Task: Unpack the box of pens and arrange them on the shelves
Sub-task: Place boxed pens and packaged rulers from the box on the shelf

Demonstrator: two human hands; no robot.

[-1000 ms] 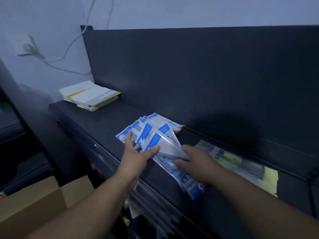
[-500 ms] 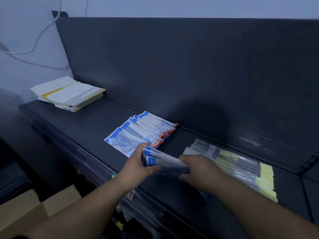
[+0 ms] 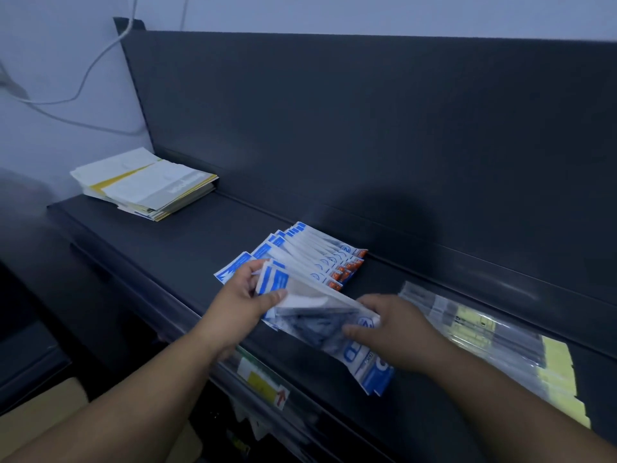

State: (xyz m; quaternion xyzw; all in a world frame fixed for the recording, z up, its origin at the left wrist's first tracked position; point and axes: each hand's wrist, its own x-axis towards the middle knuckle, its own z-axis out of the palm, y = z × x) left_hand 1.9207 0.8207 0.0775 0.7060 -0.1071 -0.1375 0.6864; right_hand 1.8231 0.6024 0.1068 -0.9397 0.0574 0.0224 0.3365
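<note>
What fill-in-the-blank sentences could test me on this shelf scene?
1. The left hand and right hand share a grip on a bundle of ____-and-white packets.
2. On the shelf, the stack of booklets lies at the ____ end.
3. The clear packets by the right hand carry ____ cards.
Missing words: blue; left; yellow.

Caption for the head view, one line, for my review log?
A bundle of blue-and-white packets held by the left hand and right hand over the dark shelf, beside a fanned row laid flat.
</note>
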